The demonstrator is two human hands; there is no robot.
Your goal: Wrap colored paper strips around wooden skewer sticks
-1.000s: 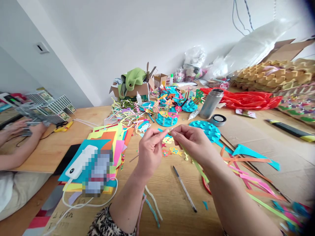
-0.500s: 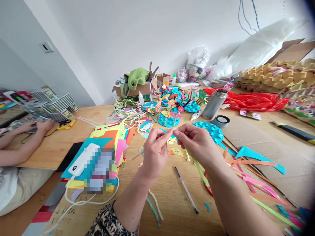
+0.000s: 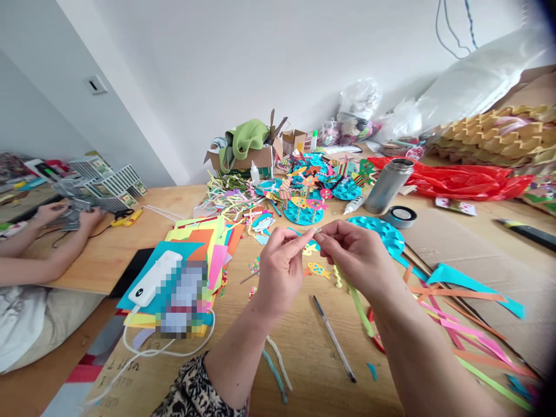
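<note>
My left hand (image 3: 282, 266) and my right hand (image 3: 354, 252) meet at the fingertips above the middle of the wooden table. Both are closed in a pinch on something small and whitish (image 3: 317, 231), too small to name. A light green strip (image 3: 359, 310) hangs below my right hand; whether the fingers hold it is hidden. Beyond the hands lie a yellow paper fish (image 3: 318, 269) and a blue disc (image 3: 304, 214) with small fish standing on it. A pen (image 3: 333, 339) lies on the table nearer to me, between my forearms.
Stacked coloured paper (image 3: 195, 237) with a white power bank (image 3: 158, 278) lies left. A steel flask (image 3: 388, 185), its lid (image 3: 400, 216) and a blue bumpy disc (image 3: 380, 231) stand right. Paper strips (image 3: 473, 324) lie on cardboard. Another person's hands (image 3: 89, 219) work at far left.
The view has shifted slightly, so the table's things appear farther right. My hands stay pinched together at the fingertips, with little change in pose. The other person's hands have moved slightly.
</note>
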